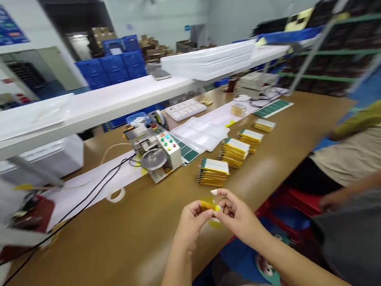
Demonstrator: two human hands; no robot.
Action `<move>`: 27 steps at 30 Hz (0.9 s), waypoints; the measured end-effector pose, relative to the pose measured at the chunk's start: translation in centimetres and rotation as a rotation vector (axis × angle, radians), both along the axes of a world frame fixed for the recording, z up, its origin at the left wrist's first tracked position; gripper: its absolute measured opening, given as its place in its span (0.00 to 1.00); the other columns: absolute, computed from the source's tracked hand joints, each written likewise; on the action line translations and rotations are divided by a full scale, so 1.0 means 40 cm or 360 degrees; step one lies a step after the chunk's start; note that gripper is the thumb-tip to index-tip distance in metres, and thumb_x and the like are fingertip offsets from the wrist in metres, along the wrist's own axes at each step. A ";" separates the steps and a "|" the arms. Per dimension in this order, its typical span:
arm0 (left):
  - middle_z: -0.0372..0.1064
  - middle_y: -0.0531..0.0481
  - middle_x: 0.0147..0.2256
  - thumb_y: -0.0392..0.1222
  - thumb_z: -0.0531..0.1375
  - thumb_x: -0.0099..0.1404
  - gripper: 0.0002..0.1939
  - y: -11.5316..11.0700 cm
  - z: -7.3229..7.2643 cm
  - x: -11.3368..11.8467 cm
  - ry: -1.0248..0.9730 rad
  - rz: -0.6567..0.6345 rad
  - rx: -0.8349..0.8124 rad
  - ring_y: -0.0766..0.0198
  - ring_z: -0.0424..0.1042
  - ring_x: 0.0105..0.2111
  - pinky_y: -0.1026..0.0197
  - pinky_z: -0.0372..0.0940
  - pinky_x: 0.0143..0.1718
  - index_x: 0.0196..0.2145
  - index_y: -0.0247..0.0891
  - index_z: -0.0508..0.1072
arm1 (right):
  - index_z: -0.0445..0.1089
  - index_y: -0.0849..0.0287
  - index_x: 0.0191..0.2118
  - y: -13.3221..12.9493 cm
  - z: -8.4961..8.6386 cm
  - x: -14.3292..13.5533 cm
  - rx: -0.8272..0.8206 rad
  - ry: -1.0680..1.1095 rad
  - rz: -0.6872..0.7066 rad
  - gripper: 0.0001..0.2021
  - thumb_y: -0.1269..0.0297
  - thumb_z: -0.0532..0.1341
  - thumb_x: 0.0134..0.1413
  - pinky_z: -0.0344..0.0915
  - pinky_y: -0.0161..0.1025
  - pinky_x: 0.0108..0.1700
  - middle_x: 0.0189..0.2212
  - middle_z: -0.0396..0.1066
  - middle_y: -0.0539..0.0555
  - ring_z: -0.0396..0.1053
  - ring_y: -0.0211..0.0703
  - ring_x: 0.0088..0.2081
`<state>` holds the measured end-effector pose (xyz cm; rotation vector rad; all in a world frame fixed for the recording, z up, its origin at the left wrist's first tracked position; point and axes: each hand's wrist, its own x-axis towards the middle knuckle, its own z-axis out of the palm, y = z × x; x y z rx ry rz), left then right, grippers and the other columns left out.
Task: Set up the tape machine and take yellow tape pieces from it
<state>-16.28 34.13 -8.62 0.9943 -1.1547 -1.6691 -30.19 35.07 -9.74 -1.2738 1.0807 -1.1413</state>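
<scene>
Both my hands meet above the front edge of the brown table. Between their fingertips is a small yellow strip (pixel 209 205), perhaps tape; blur hides its exact kind. My left hand (pixel 190 223) pinches its left end between thumb and fingers. At the right end, my right hand (pixel 239 216) closes thumb and fingers on it, with the index finger lifted. Something pale and yellowish shows just below the fingertips, too blurred to name. Just beyond my hands stands a stack of flat, silvery-white pieces with yellow edges (pixel 213 172), and similar stacks (pixel 234 152) run back from it.
A small machine with coloured buttons (pixel 168 145) stands left of the stacks, near a white tape ring (pixel 116 195). Black cables (pixel 88 205) cross the table's left side. A white shelf (pixel 113 105) spans above. At right sits another person (pixel 357 175).
</scene>
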 end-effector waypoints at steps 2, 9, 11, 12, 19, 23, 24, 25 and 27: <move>0.68 0.50 0.25 0.40 0.63 0.49 0.07 0.005 0.004 -0.053 -0.0028 -0.0074 0.0011 0.68 0.65 0.27 0.64 0.60 0.33 0.26 0.34 0.72 | 0.55 0.59 0.45 0.037 -0.007 -0.046 0.0048 -0.0059 -0.0131 0.24 0.59 0.61 0.42 0.53 0.32 0.26 0.25 0.60 0.47 0.55 0.31 0.23; 0.68 0.50 0.25 0.42 0.61 0.51 0.09 0.057 -0.021 -0.209 -0.0087 -0.0696 0.0104 0.67 0.66 0.27 0.64 0.59 0.31 0.29 0.34 0.72 | 0.61 0.61 0.37 0.167 -0.020 -0.183 0.0152 -0.0344 -0.0395 0.17 0.60 0.63 0.40 0.60 0.36 0.35 0.30 0.64 0.51 0.63 0.36 0.31; 0.67 0.50 0.23 0.41 0.61 0.51 0.08 0.080 -0.032 -0.258 -0.0076 -0.0841 0.0179 0.68 0.65 0.25 0.65 0.58 0.30 0.28 0.33 0.72 | 0.64 0.61 0.30 0.213 -0.018 -0.220 0.0027 -0.0090 -0.0606 0.09 0.62 0.60 0.43 0.60 0.35 0.32 0.26 0.63 0.50 0.61 0.35 0.29; 0.66 0.51 0.23 0.40 0.61 0.51 0.07 0.093 -0.035 -0.284 -0.0052 -0.0880 0.0220 0.69 0.64 0.24 0.66 0.57 0.29 0.27 0.33 0.71 | 0.64 0.61 0.28 0.240 -0.016 -0.241 -0.0059 0.0089 -0.0707 0.06 0.64 0.59 0.44 0.59 0.35 0.32 0.26 0.62 0.51 0.60 0.35 0.28; 0.65 0.52 0.24 0.34 0.58 0.50 0.05 0.234 -0.028 -0.497 0.0054 -0.1197 0.0553 0.70 0.62 0.23 0.67 0.55 0.26 0.28 0.34 0.69 | 0.68 0.56 0.34 0.504 -0.013 -0.433 -0.0445 0.0917 -0.0824 0.10 0.72 0.51 0.51 0.60 0.36 0.40 0.35 0.63 0.54 0.62 0.39 0.37; 0.66 0.48 0.27 0.38 0.57 0.52 0.07 0.374 -0.033 -0.658 -0.0033 -0.1489 0.0608 0.67 0.64 0.26 0.65 0.57 0.28 0.30 0.33 0.69 | 0.68 0.55 0.37 0.692 -0.034 -0.571 -0.0355 0.1011 -0.0941 0.13 0.73 0.50 0.50 0.60 0.35 0.38 0.36 0.63 0.55 0.62 0.38 0.36; 0.66 0.49 0.26 0.39 0.59 0.52 0.07 0.414 -0.040 -0.703 -0.0103 -0.1519 0.0552 0.68 0.63 0.26 0.66 0.56 0.28 0.29 0.33 0.69 | 0.69 0.55 0.38 0.742 -0.042 -0.609 -0.0322 0.1013 -0.0963 0.14 0.74 0.50 0.49 0.60 0.35 0.37 0.37 0.63 0.55 0.63 0.38 0.36; 0.65 0.50 0.25 0.39 0.60 0.51 0.07 0.456 -0.050 -0.750 -0.0178 -0.1537 0.0478 0.70 0.62 0.25 0.67 0.55 0.27 0.27 0.33 0.68 | 0.68 0.54 0.38 0.794 -0.051 -0.649 -0.0288 0.0996 -0.0990 0.14 0.75 0.50 0.48 0.60 0.35 0.37 0.37 0.63 0.55 0.63 0.39 0.36; 0.63 0.53 0.23 0.39 0.62 0.50 0.07 0.542 -0.081 -0.844 -0.0284 -0.1576 0.0348 0.72 0.60 0.24 0.68 0.54 0.27 0.26 0.34 0.67 | 0.67 0.54 0.39 0.898 -0.076 -0.727 -0.0212 0.0849 -0.1114 0.16 0.76 0.50 0.46 0.60 0.36 0.39 0.37 0.64 0.54 0.63 0.40 0.37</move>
